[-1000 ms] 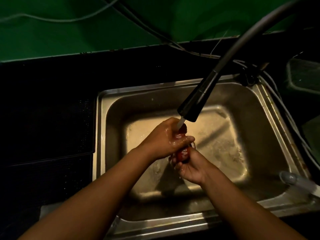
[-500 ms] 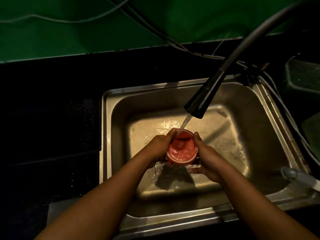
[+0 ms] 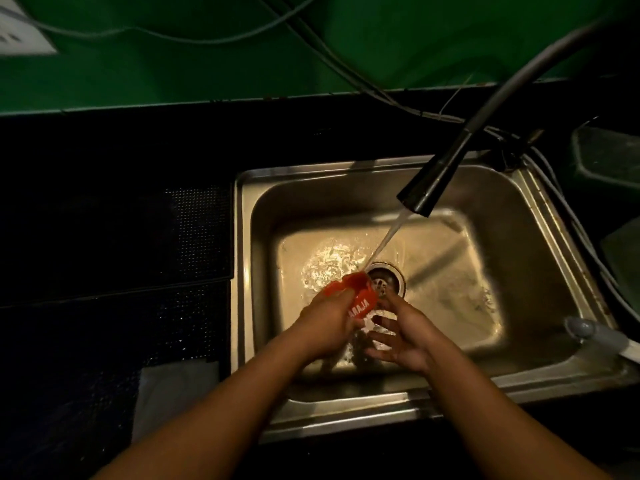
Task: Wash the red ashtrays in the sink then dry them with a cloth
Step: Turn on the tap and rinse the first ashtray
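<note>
- Head view, fingers first: the fingers (image 3: 341, 299) of the left hand (image 3: 325, 327) are curled around the small round red plastic ashtray (image 3: 356, 296), clamping it by its side, while the right hand (image 3: 403, 336) is spread wide with nothing in it, just beside the ashtray and seemingly not touching it.
- The ashtray is tilted on its side above the bottom of the rectangular stainless-steel sink (image 3: 519, 216), next to the round metal drain (image 3: 384, 280).
- The thin stream of water (image 3: 386, 239) from the black pull-out tap head (image 3: 427, 187) lands on the ashtray's upper rim.
- By my reading the step in hand is rinsing; drying has not begun.
- The next move probably calls for turning the ashtray so water reaches every face, then shaking it off and fetching a cloth; a pale folded cloth-like piece (image 3: 173, 396) lies on the dark counter (image 3: 114, 237) left of the sink, though whether it is the drying cloth I cannot tell.
- White lettering on the ashtray's side reads roughly "ANAJA"; the start is hidden by the fingers.
</note>
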`<state>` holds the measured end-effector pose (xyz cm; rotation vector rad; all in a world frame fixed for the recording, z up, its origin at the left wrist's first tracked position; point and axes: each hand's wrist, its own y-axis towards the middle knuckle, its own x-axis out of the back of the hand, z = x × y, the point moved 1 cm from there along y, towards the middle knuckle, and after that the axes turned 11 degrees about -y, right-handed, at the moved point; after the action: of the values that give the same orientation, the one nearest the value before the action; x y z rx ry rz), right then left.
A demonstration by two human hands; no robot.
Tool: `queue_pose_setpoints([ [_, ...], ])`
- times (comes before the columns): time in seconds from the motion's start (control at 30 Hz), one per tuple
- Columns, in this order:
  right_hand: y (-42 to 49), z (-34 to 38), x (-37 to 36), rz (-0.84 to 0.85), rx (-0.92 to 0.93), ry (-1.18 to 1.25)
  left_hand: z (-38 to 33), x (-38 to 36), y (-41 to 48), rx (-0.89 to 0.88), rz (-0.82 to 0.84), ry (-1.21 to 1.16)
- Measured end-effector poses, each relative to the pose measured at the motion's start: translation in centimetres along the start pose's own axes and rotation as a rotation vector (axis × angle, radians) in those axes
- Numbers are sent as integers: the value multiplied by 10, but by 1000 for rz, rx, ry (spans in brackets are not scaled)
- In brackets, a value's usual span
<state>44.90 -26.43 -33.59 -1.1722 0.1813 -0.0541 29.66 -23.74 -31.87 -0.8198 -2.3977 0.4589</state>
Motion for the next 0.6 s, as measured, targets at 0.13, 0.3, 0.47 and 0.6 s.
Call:
queue_pose_setpoints([
  [0.13, -3, -11, -11, -170, 50, -67, 9, 10, -13, 398, 84, -776],
  [0.3, -9, -18, -26, -178, 122, -41, 39, 33, -36, 455, 94, -1574],
  [0.47, -22, -14, -74, -226, 237, -376, 45, 95, -69, 300, -16, -1568],
  [0.6, -26, -2, -128, -293, 660, -831, 51, 153, -111, 126, -253, -1364],
])
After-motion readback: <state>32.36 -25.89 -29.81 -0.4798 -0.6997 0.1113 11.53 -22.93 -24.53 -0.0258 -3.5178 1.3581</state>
